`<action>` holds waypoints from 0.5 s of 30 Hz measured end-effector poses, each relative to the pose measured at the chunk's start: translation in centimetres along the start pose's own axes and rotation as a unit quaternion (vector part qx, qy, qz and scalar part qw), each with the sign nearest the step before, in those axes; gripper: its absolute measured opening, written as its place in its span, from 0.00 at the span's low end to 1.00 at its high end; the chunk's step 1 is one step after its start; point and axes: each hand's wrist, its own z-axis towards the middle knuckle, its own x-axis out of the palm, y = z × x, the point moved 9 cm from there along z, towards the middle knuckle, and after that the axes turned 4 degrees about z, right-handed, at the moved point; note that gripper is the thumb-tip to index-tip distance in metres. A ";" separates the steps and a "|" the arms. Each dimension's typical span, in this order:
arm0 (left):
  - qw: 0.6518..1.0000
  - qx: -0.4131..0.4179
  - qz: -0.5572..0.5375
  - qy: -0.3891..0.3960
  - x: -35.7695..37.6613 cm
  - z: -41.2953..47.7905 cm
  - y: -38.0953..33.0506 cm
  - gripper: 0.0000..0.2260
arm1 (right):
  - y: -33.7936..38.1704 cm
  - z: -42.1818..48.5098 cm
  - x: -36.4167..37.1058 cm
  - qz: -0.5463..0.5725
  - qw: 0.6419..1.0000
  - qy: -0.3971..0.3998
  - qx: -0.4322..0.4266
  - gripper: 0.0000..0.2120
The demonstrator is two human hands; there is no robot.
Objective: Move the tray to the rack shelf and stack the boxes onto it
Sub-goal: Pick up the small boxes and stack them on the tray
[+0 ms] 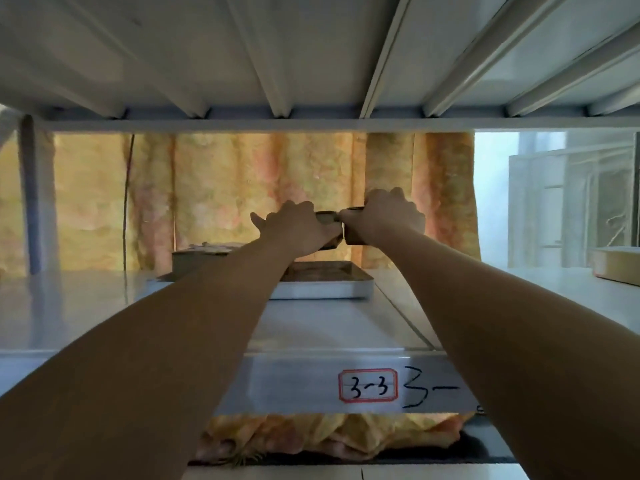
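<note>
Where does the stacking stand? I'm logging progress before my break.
Done: the metal tray sits on the rack shelf, one cardboard box already on it. In hand: left hand and right hand hold a small box above the tray. Left: setting it down; further boxes aren't visible.

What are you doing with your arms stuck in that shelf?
A person is reaching deep into a rack shelf. The metal tray already sits on it, with one box at its left end. The left hand and right hand each hold a small box above the tray, not yet set down.
</note>
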 end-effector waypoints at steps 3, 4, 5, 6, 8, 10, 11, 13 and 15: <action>0.997 0.038 -0.036 -0.050 -0.7 0.1 -0.4 0.26 | -0.4 0.3 -0.1 -0.017 1.000 -0.017 0.020 0.32; 0.996 0.049 -0.037 -0.062 -0.8 0.0 -0.6 0.27 | -0.5 0.4 -0.2 -0.020 0.999 -0.023 0.024 0.31; 0.996 0.055 -0.040 -0.064 -0.8 0.0 -0.7 0.27 | -0.6 0.5 -0.3 -0.023 0.999 -0.027 0.024 0.30; 0.996 0.055 -0.045 -0.056 -0.5 0.0 -0.6 0.28 | -0.6 0.6 -0.4 -0.025 0.999 -0.030 0.023 0.28; 0.996 0.058 -0.046 -0.044 0.0 -0.1 -0.6 0.27 | -0.5 0.9 -0.5 -0.022 0.999 -0.030 0.020 0.26; 0.995 0.073 -0.040 -0.054 0.2 -0.5 -1.2 0.25 | -0.7 1.1 -0.6 -0.013 0.999 -0.031 0.021 0.25; 0.994 0.081 -0.035 -0.061 0.3 -0.8 -1.5 0.24 | -0.8 1.2 -0.7 -0.009 0.999 -0.032 0.022 0.25; 0.993 0.093 -0.025 -0.064 0.5 -1.1 -2.2 0.24 | -1.0 1.4 -0.7 -0.011 0.999 -0.034 0.023 0.25; 0.994 0.088 -0.028 -0.054 0.8 -1.1 -2.2 0.25 | -1.2 1.5 -0.7 -0.016 0.999 -0.043 0.019 0.25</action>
